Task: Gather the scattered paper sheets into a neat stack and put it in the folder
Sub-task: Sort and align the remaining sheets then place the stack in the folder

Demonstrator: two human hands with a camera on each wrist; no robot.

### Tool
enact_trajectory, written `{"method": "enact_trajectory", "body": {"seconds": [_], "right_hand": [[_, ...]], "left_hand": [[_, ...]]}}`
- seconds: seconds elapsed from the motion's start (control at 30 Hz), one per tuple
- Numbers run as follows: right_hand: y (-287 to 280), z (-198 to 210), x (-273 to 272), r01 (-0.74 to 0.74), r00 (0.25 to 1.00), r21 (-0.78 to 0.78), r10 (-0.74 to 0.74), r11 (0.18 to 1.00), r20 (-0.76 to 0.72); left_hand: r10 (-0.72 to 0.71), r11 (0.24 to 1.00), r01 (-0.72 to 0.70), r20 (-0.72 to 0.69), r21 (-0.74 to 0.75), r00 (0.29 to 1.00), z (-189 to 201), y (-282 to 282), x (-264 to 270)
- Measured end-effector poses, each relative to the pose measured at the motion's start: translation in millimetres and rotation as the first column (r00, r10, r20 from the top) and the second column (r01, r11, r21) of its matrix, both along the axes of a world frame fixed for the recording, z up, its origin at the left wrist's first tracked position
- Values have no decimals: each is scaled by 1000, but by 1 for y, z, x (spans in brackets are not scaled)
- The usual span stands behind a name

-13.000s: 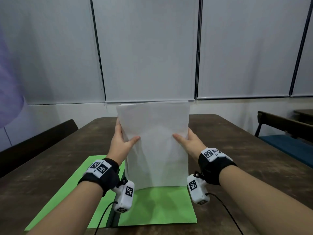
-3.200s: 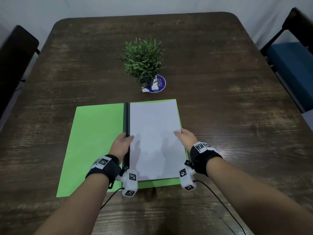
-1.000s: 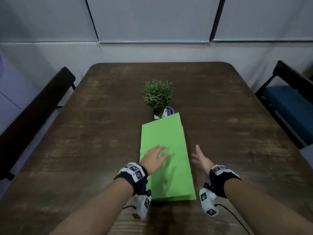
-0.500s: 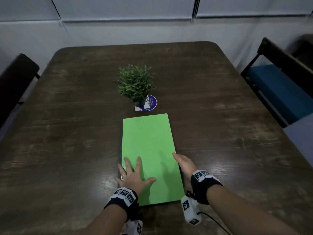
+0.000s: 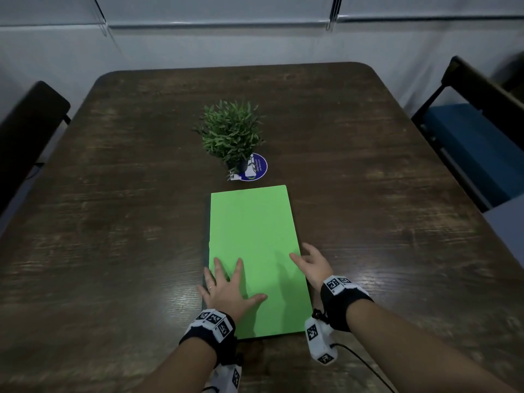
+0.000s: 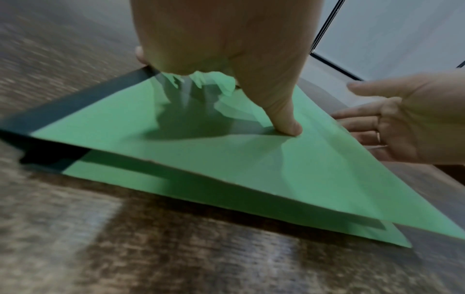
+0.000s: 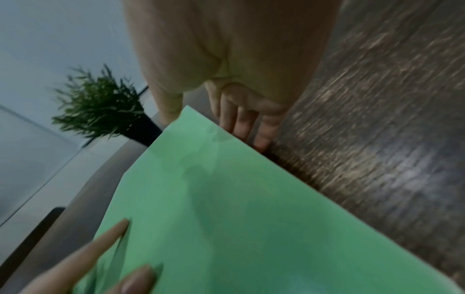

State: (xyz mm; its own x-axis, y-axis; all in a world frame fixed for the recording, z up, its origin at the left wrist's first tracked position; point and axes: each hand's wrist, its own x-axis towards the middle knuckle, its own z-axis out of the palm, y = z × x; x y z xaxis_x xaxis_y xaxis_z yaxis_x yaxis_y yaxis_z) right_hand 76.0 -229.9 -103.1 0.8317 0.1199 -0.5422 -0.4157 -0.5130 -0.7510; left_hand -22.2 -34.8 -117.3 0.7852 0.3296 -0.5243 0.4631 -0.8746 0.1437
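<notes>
The left hand lies flat with its fingers spread and straight, palm down on the near left part of a closed green folder. In the left wrist view the thumb tip presses into the cover, and the near edge of that cover stands a little above the lower flap, so the folder is not fully flat. The right hand rests at the folder's right edge, its fingers loosely straight and touching the rim and the counter beside it; it grips nothing.

The folder lies lengthwise on the dark wooden counter, its dark spine along the left side. No paper sheets show anywhere, so they are judged to be inside.

Just beyond the folder's far end stands a small potted plant on a round blue coaster. Chairs sit at both sides of the counter.

The step in hand appears to be the last one: pressing the cover shut. The next move likely calls only for smoothing the cover flat, then lifting both hands away.
</notes>
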Motion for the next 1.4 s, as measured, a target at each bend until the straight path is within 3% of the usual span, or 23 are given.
{"method": "enact_trajectory", "body": {"seconds": [0.1,0.27,0.37,0.47,0.73,0.8,0.87,0.93,1.0,1.13,1.4], "right_hand": [[1,-3,-3,-165,970,-179,192,970,147],[8,-11,-13,-480,813,-462,576,745,84],[9,-19,-13,-541,764,-539,645,646,6],[10,-21,-11,-570,742,-560,669,601,-38],[14,-18,-11,-586,745,-544,664,601,-68],[16,-17,-12,-564,770,-526,635,636,-58],[17,-13,-12,-496,836,-472,548,729,-32],[18,-9,-11,-396,900,-428,437,812,-2],[19,-8,-10,-359,918,-408,396,840,8],[21,-11,-9,-410,896,-437,443,800,-30],[32,-16,-14,-366,903,-464,428,807,32]], "left_hand": [[50,996,-43,97,-77,994,-1,8,-2],[123,988,-105,168,-112,978,-4,19,-7],[60,996,-51,122,-76,991,-8,19,-9],[34,998,-29,100,-54,994,-13,19,-9],[59,985,-40,109,-167,992,-13,26,-8],[197,948,-135,201,-289,960,-8,31,-10],[396,879,-279,266,-386,879,-5,38,-10],[471,848,-355,254,-393,845,-2,42,-9],[451,857,-356,208,-372,868,-1,44,-8],[400,879,-324,170,-350,901,-1,40,-11],[437,856,-346,182,-384,881,-3,39,-15]]}}
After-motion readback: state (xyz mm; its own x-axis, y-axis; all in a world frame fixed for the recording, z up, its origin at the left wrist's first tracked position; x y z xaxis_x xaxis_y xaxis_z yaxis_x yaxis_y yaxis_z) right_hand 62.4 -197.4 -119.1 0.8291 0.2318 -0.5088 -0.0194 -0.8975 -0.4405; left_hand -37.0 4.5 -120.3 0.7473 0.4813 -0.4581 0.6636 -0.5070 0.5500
